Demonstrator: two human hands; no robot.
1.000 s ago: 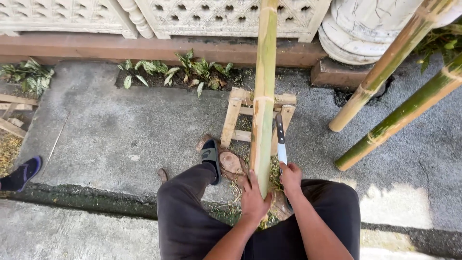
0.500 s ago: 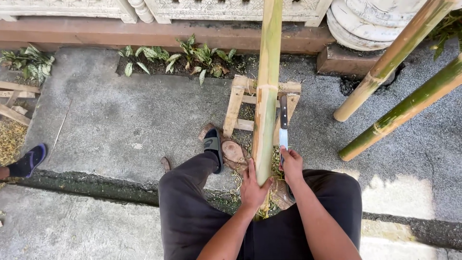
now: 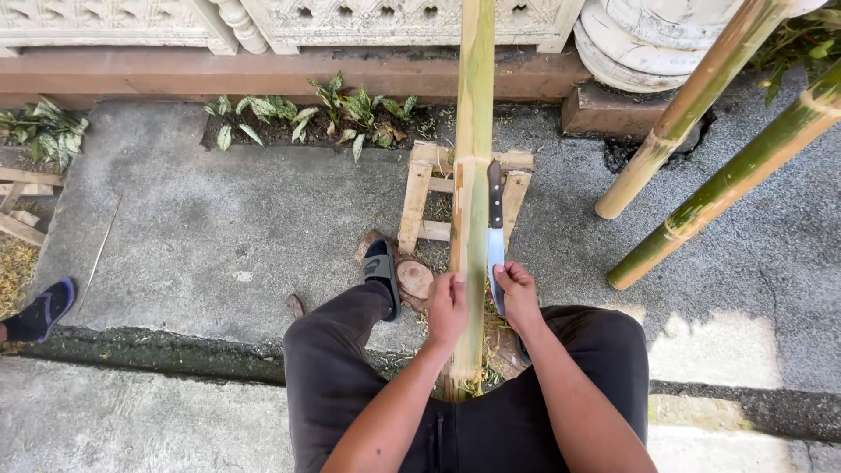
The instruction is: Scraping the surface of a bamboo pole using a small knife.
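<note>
Far to the left of the hands a second person's foot in a blue slipper (image 3: 39, 308) rests on the concrete floor (image 3: 219, 228); nearer, the person's own foot in a black sandal (image 3: 380, 273) stands just left of a cut log block (image 3: 413, 278). The left hand (image 3: 447, 307) is closed around one long bamboo strip (image 3: 473, 175), which runs upright between the knees and over a small wooden frame (image 3: 420, 197) beyond the hands. The right hand (image 3: 519, 296) is wrapped tightly on a knife (image 3: 495, 232), whose blade lies along the right edge of the strip, touching it. To shave well, it seems wise to hold the strip firm, keep the blade flat to the edge, and keep the left fingers clear of its path. To the right of the hands two thick bamboo poles (image 3: 701, 105) lean, well apart from the work. Counted: one strip, one knife, one frame, one block, two poles.
</note>
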